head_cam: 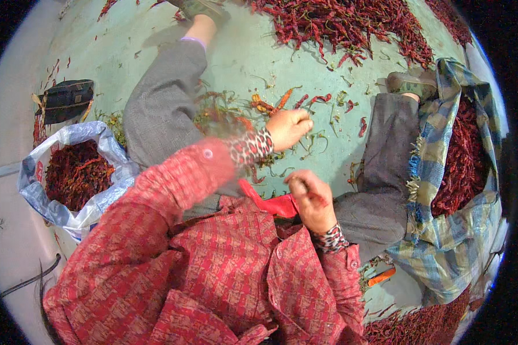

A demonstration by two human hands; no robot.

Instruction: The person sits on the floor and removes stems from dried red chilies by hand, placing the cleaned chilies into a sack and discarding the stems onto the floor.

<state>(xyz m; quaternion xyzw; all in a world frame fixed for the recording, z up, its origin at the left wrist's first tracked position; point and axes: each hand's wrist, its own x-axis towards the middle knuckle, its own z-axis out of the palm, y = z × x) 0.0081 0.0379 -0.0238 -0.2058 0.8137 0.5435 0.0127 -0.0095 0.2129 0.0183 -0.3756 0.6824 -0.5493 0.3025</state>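
My left hand (pixel 290 128) reaches over the pale green floor (pixel 246 77), its fingers curled in. Whether anything is in its fingers is hidden. My right hand (pixel 313 199) is bent close to my lap with thumb and fingers drawn together; a small reddish patch shows at its palm, too unclear to name. Between my legs lie scattered dried red chillies (pixel 320 98), an orange-yellow chilli (pixel 285 98) and loose green stems (pixel 319 140). A bright red cloth or plastic piece (pixel 280 206) lies across my lap beside the right hand.
A large heap of dried red chillies (pixel 341 26) spreads beyond my feet. At left stands an open white woven sack (pixel 30 183) of darker chillies, near a black bag (pixel 69 99). A checked sack (pixel 453 233) of chillies is at right. An orange object (pixel 382 277) lies near my right hip.
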